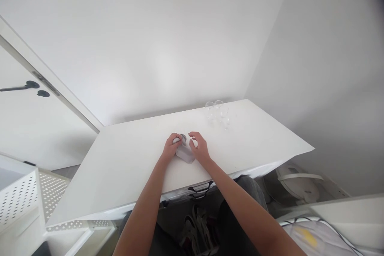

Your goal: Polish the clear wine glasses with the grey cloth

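A small pale grey object (185, 153) lies on the white table (126, 168) between my two hands; I cannot make out what it is. My left hand (172, 147) is curled, its fingertips closed on the grey upper end of the object. My right hand (199, 147) rests beside the object's right side, fingers bent and slightly apart, touching or nearly touching it. Both forearms reach in from the bottom of the view.
Clear drinking glasses (218, 113) stand at the table's far side, right of centre. A white door with a black handle (21, 87) is at the left. A white perforated cabinet (21, 204) stands at lower left. Shoes (198, 224) and black handles (199, 188) show under the table.
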The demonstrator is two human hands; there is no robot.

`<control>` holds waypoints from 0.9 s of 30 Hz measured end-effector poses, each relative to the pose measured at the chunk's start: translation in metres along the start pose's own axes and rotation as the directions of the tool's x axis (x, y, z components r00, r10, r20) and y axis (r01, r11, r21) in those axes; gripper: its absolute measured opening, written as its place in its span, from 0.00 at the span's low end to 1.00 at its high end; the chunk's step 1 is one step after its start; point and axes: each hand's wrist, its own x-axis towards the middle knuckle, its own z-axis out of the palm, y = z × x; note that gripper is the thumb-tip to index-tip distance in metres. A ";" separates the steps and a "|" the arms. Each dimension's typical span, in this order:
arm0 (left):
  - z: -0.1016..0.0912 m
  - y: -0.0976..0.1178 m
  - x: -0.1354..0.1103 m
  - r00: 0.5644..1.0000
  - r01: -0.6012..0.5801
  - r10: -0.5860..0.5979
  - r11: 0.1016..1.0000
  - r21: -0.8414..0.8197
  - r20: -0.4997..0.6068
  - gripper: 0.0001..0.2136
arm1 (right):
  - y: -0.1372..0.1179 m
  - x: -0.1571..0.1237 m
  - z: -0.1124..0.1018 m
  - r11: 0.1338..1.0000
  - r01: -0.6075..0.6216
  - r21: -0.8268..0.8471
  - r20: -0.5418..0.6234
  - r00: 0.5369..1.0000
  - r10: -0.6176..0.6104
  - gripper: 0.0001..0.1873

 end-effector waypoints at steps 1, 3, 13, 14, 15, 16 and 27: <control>0.000 -0.002 0.000 1.000 0.009 -0.009 1.000 -0.014 -0.012 0.02 | -0.001 -0.001 -0.009 1.000 0.006 -0.005 -0.043 0.999 -0.006 0.15; 0.000 -0.005 0.001 0.999 0.022 -0.023 0.999 -0.034 -0.022 0.02 | -0.005 0.006 -0.035 1.000 0.014 -0.015 -0.122 0.992 -0.016 0.14; -0.004 -0.009 0.006 0.997 0.072 -0.074 0.992 -0.104 -0.024 0.02 | -0.076 0.157 -0.207 0.834 -0.512 -0.206 -0.033 0.855 0.517 0.13; -0.004 -0.009 0.007 0.996 0.083 -0.087 0.989 -0.120 -0.029 0.03 | -0.081 0.165 -0.212 0.814 -0.539 -0.217 0.006 0.833 0.553 0.15; -0.004 -0.010 0.007 0.995 0.089 -0.094 0.987 -0.130 -0.029 0.03 | -0.085 0.172 -0.214 0.786 -0.573 -0.233 0.045 0.801 0.597 0.16; -0.004 -0.010 0.007 0.995 0.088 -0.093 0.987 -0.135 -0.027 0.03 | -0.088 0.178 -0.215 0.763 -0.596 -0.250 0.086 0.771 0.630 0.17; -0.003 -0.006 0.007 0.998 0.053 -0.055 0.992 -0.115 -0.014 0.03 | -0.075 0.218 -0.183 0.633 0.064 -0.772 0.341 0.882 0.326 0.14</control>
